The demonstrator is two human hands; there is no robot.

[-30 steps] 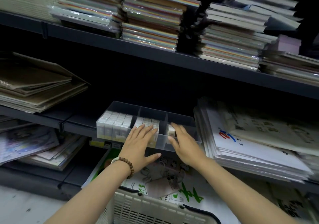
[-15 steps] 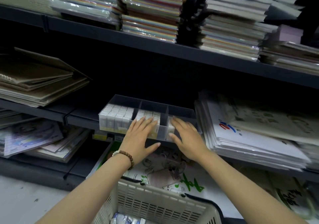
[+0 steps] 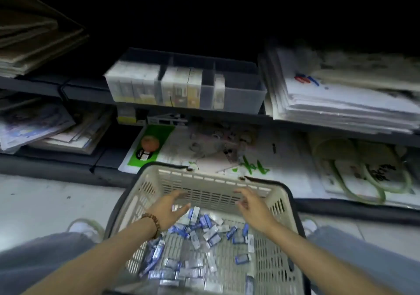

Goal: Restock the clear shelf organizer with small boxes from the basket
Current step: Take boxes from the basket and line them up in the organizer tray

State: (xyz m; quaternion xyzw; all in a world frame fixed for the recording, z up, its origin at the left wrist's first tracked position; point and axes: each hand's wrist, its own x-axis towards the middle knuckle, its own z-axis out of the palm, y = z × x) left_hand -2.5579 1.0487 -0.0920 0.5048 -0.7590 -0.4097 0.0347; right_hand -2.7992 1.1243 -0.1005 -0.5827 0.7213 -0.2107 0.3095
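Over the far wall of the basket [image 3: 284, 194]: left hand [image 3: 169, 210] and right hand [image 3: 252, 206], fingers spread, gripping nothing. Loose on its floor, small boxes [image 3: 204, 229]; clear organizer [image 3: 245, 95] at front edge of shelf [image 3: 91, 91], right compartment nearly bare. Likely risk: overfull scoop, boxes spilling past the rim.

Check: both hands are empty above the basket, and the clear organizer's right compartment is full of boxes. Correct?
No. In the head view the left hand and right hand are empty above the basket, but the right compartment of the clear organizer is nearly empty, with boxes only along its left wall.
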